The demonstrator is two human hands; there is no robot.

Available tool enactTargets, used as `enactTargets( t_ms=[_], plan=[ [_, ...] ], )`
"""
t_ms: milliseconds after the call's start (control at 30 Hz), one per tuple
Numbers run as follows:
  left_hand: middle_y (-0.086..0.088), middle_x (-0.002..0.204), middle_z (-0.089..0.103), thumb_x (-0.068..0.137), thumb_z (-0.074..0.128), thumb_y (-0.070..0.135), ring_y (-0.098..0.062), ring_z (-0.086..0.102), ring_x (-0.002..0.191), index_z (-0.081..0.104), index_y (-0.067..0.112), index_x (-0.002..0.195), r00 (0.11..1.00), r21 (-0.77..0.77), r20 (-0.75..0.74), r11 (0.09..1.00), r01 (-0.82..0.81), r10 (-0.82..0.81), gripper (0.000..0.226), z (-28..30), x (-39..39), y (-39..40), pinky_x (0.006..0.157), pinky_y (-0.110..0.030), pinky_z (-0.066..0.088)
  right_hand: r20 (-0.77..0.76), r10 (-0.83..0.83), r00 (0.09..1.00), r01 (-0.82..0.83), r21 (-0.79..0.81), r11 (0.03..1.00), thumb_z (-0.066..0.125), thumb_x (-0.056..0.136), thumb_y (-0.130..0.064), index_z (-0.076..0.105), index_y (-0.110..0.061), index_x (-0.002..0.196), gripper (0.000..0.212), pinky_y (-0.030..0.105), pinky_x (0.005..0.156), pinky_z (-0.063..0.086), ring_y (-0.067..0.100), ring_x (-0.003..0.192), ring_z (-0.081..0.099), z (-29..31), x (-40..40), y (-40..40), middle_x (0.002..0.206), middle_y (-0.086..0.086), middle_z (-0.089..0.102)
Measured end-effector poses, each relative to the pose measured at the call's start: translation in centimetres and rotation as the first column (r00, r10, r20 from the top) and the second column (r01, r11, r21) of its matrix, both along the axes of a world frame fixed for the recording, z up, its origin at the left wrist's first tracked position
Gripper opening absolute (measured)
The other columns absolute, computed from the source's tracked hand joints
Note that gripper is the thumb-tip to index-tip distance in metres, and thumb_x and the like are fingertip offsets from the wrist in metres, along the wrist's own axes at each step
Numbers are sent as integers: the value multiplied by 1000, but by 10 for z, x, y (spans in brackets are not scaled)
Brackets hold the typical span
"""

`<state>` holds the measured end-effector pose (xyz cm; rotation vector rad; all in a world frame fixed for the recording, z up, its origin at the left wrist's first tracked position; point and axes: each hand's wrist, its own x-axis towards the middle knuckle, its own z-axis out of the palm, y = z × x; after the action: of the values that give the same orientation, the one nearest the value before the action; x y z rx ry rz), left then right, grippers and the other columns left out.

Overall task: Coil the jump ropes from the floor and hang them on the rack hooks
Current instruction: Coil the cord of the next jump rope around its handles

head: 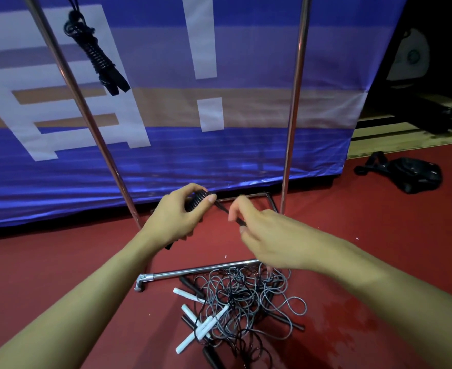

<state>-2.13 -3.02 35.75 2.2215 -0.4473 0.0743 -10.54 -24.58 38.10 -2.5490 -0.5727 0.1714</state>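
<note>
My left hand [178, 213] grips a tightly coiled black jump rope [198, 200] just above the rack's base. A short black strand runs from that coil to my right hand [267, 235], which pinches its end between thumb and fingers. Below both hands a tangled pile of grey and black ropes [243, 296] lies on the red floor, with several white handles [198, 323] at its left. One finished black rope bundle [94, 51] hangs at the upper left of the metal rack [295, 83].
The rack's two upright poles frame my hands, and its base bar [192, 271] lies on the floor beside the pile. A blue and white banner [192, 155] stands right behind. A black bag [411, 174] rests on the floor at right.
</note>
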Motion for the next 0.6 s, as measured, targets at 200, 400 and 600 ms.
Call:
enactTargets(
  t_ms=[200, 400, 600],
  plan=[
    [-7, 66, 68, 99, 62, 50, -17, 59, 39, 64, 28, 101, 999, 38, -17, 999, -27, 28, 23, -4, 4, -1, 39, -30, 50, -131, 5, 991, -3, 12, 1000, 40, 105, -21, 55, -27, 106, 16, 41, 59, 60, 12, 50, 70, 3, -2, -6, 61, -7, 66],
    [-5, 67, 69, 98, 62, 53, -19, 61, 41, 65, 28, 100, 996, 62, -70, 996, -57, 61, 25, -9, 12, 10, 41, -34, 54, 80, 94, 992, -93, -16, 996, 55, 99, -21, 50, -28, 113, 16, 30, 65, 43, 13, 66, 52, 9, -2, -16, 70, -4, 56],
    [-5, 71, 71, 98, 61, 55, -17, 62, 42, 65, 27, 99, 992, 104, -103, 993, -59, 70, 28, -8, 14, 14, 43, -33, 55, 60, 79, 995, -91, 238, 967, 67, 99, -21, 61, -23, 112, 15, 12, 67, 45, 4, 68, 66, 16, -1, -21, 79, -9, 65]
  ],
)
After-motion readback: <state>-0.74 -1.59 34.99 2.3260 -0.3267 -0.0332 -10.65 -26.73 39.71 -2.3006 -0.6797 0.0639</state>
